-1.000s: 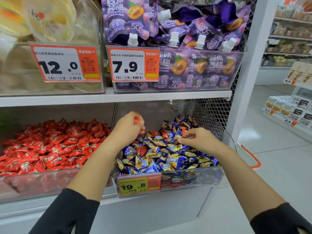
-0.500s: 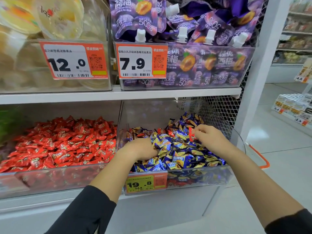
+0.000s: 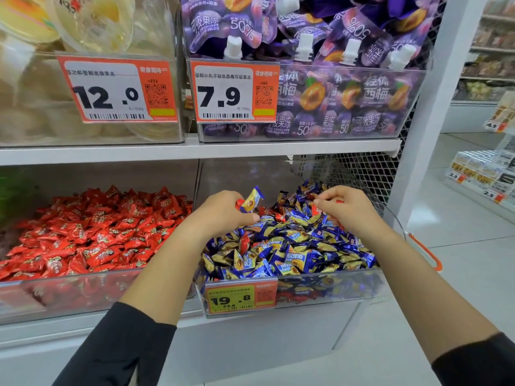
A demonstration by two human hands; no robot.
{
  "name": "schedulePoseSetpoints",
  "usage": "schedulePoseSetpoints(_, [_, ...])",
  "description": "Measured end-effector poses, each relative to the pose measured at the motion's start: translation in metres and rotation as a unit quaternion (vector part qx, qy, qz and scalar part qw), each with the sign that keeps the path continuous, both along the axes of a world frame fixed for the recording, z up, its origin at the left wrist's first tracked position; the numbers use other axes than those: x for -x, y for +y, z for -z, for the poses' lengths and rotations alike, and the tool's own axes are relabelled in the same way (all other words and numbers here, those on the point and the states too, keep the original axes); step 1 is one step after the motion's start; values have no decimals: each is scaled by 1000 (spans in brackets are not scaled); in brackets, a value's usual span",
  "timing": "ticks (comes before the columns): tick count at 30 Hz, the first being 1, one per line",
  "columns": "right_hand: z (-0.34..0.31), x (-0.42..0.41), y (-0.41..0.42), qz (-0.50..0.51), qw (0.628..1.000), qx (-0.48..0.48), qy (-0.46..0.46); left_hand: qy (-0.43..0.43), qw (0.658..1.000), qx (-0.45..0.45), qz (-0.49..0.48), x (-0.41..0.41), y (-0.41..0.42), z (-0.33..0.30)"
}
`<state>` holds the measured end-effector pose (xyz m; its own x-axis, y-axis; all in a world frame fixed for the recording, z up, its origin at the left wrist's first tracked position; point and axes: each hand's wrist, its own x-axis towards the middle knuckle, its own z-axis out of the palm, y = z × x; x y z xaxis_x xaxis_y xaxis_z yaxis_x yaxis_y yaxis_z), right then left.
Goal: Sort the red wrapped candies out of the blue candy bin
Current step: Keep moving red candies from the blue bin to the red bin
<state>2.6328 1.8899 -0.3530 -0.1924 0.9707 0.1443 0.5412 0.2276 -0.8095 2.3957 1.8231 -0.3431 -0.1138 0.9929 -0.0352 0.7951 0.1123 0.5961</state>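
The clear blue candy bin (image 3: 328, 288) on the lower shelf holds a heap of blue and yellow wrapped candies (image 3: 292, 246). Stray red wrapped candies lie among them, one (image 3: 244, 242) near the front left and another (image 3: 271, 212) between my hands. My left hand (image 3: 223, 211) hovers over the bin's back left, fingers curled round a red candy together with a blue and yellow one that sticks up. My right hand (image 3: 345, 206) is over the back right, its fingertips pinching a red candy (image 3: 338, 202).
To the left stands a clear bin (image 3: 69, 293) heaped with red candies (image 3: 97, 232). The shelf above (image 3: 195, 151) carries bins of jelly cups and purple pouches. A wire mesh side panel (image 3: 362, 174) and white post border the right, with the aisle floor beyond.
My left hand rose from the front of the heap to the back left, now gripping candies. My right hand stayed at the back right, fingers still working among the wrappers.
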Motion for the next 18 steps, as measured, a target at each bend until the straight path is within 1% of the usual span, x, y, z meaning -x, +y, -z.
schedulePoseSetpoints(5, [-16, 3, 0, -22, 999, -10, 49, 42, 997, -30, -52, -4, 2, 2])
schedulePoseSetpoints(7, [-17, 9, 1, -32, 998, -15, 44, 41, 997, -30, -54, -5, 3, 0])
schedulePoseSetpoints(9, [-16, 19, 4, -42, 999, -26, 21, 40, 997, -34, -59, -5, 4, -1])
schedulePoseSetpoints(11, [-12, 31, 8, -47, 998, -44, -21, 41, 997, -33, -60, -4, 7, 1])
schedulePoseSetpoints(13, [-8, 43, 12, -53, 994, -65, -71, 79, 996, -4, -39, -3, 9, 4])
schedulePoseSetpoints(15, [-2, 55, 16, -65, 985, -85, -138, 143, 987, 69, 12, -5, 9, 9])
schedulePoseSetpoints(16, [2, 60, 18, -76, 976, -91, -184, 155, 981, 110, 37, -6, 9, 11])
schedulePoseSetpoints(18, [9, 69, 21, -111, 951, -79, -278, 132, 972, 178, 78, -9, 7, 16])
